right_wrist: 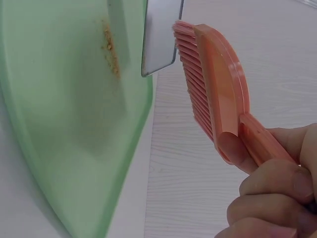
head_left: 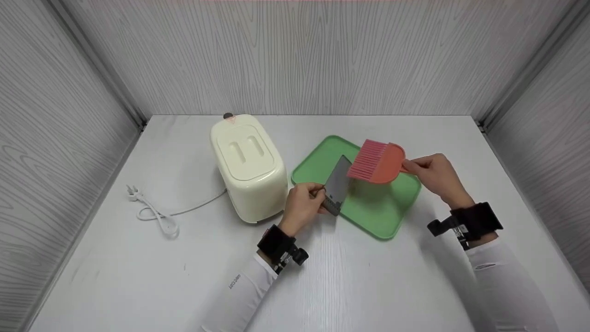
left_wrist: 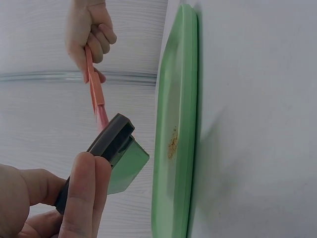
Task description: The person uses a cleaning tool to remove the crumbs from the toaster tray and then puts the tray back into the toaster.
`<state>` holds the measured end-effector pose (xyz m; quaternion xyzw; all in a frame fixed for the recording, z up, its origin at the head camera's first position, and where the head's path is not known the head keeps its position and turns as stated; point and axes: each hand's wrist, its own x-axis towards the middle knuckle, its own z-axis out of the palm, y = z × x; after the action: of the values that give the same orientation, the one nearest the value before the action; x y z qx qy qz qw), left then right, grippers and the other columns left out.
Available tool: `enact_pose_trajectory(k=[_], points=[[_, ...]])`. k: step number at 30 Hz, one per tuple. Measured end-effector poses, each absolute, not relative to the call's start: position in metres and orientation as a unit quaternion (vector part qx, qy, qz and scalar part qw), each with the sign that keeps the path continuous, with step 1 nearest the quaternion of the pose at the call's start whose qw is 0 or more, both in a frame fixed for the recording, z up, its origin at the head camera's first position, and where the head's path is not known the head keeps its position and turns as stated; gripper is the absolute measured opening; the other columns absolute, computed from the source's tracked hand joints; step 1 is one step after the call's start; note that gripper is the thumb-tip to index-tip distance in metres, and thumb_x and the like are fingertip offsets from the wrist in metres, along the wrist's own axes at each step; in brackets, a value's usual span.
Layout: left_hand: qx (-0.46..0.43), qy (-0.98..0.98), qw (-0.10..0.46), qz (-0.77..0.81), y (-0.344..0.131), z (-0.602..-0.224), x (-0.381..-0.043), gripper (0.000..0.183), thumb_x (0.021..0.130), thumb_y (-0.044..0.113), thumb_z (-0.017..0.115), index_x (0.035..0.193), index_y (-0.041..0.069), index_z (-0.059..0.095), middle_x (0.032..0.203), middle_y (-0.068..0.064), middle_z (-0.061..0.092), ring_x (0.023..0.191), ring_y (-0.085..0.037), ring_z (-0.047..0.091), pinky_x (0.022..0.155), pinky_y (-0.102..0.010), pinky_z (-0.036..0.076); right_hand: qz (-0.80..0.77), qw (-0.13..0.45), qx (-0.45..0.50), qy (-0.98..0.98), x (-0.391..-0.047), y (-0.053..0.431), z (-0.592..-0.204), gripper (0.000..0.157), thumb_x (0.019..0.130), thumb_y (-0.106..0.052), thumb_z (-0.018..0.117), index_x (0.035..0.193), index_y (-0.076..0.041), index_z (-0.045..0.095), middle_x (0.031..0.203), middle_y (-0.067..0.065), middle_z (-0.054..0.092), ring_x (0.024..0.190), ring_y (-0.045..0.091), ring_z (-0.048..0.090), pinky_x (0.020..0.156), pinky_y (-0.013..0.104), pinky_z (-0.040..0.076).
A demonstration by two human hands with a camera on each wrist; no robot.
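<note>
My left hand [head_left: 303, 207] pinches the dark handle of a bench scraper [head_left: 339, 180]. The scraper's shiny flat blade hangs tilted above a green tray [head_left: 382, 221]. In my right hand [head_left: 438, 179] is the handle of an orange hand brush [head_left: 389, 165] with pink bristles. The brush is also over the tray, its bristle tips close beside the blade; whether they touch is unclear from the head view. Brown crumbs [right_wrist: 111, 52] lie in a small streak on the tray, below both tools.
A cream toaster [head_left: 258, 196] with a lid on top stands left of the tray, near my left hand. Its white cord runs left to a plug [head_left: 133, 193] on the white table [head_left: 322, 286]. Grey wood-grain walls [head_left: 295, 60] enclose the back and sides.
</note>
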<state>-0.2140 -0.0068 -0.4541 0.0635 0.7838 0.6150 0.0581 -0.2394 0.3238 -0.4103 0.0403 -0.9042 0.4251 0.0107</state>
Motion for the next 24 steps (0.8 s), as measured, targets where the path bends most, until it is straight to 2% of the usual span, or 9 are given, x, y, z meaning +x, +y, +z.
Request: enact_pose_trajectory(k=[4, 8, 11, 19, 24], points=[[0.059, 0.784, 0.059, 0.615, -0.007, -0.454, -0.215, 0.024, 0.100, -0.001, 0.061, 0.121, -0.010, 0.069, 0.093, -0.015, 0.070, 0.062, -0.013, 0.067, 0.061, -0.027, 0.066, 0.448, 0.000, 0.055, -0.893, -0.238, 0.315, -0.407, 0.040, 0.103, -0.041, 0.063, 0.115, -0.005, 0.079, 0.109, 0.013, 0.077, 0.101, -0.006, 0.066, 0.094, 0.019, 0.053], [0.057, 0.785, 0.060, 0.614, -0.007, -0.454, -0.215, 0.025, 0.100, -0.001, 0.061, 0.121, -0.010, 0.069, 0.094, -0.017, 0.070, 0.061, -0.013, 0.067, 0.061, -0.027, 0.066, 0.461, -0.005, 0.065, -0.885, -0.238, 0.306, -0.406, 0.039, 0.103, -0.040, 0.064, 0.115, -0.005, 0.079, 0.109, 0.013, 0.077, 0.102, -0.004, 0.068, 0.104, 0.034, 0.053], [0.055, 0.783, 0.063, 0.616, -0.007, -0.454, -0.215, 0.025, 0.100, -0.001, 0.061, 0.122, -0.010, 0.068, 0.095, -0.017, 0.070, 0.062, -0.012, 0.067, 0.060, -0.027, 0.066, 0.467, -0.005, 0.070, -0.882, -0.238, 0.300, -0.407, 0.039, 0.103, -0.039, 0.064, 0.114, -0.004, 0.079, 0.108, 0.012, 0.078, 0.102, -0.002, 0.069, 0.107, 0.042, 0.052], [0.064, 0.788, 0.059, 0.609, -0.008, -0.454, -0.214, 0.024, 0.100, 0.000, 0.060, 0.120, -0.010, 0.069, 0.092, -0.015, 0.070, 0.061, -0.011, 0.067, 0.061, -0.029, 0.066, 0.476, -0.016, 0.097, -0.874, -0.236, 0.287, -0.412, 0.035, 0.104, -0.035, 0.064, 0.115, -0.004, 0.079, 0.107, 0.011, 0.078, 0.104, 0.005, 0.071, 0.109, 0.049, 0.053], [0.062, 0.789, 0.058, 0.609, -0.008, -0.455, -0.215, 0.024, 0.100, 0.000, 0.060, 0.120, -0.011, 0.069, 0.092, -0.015, 0.070, 0.061, -0.010, 0.066, 0.059, -0.026, 0.065, 0.484, -0.039, 0.099, -0.869, -0.234, 0.281, -0.411, 0.031, 0.105, -0.028, 0.064, 0.118, -0.004, 0.077, 0.112, 0.013, 0.077, 0.112, 0.015, 0.072, 0.112, 0.050, 0.052]])
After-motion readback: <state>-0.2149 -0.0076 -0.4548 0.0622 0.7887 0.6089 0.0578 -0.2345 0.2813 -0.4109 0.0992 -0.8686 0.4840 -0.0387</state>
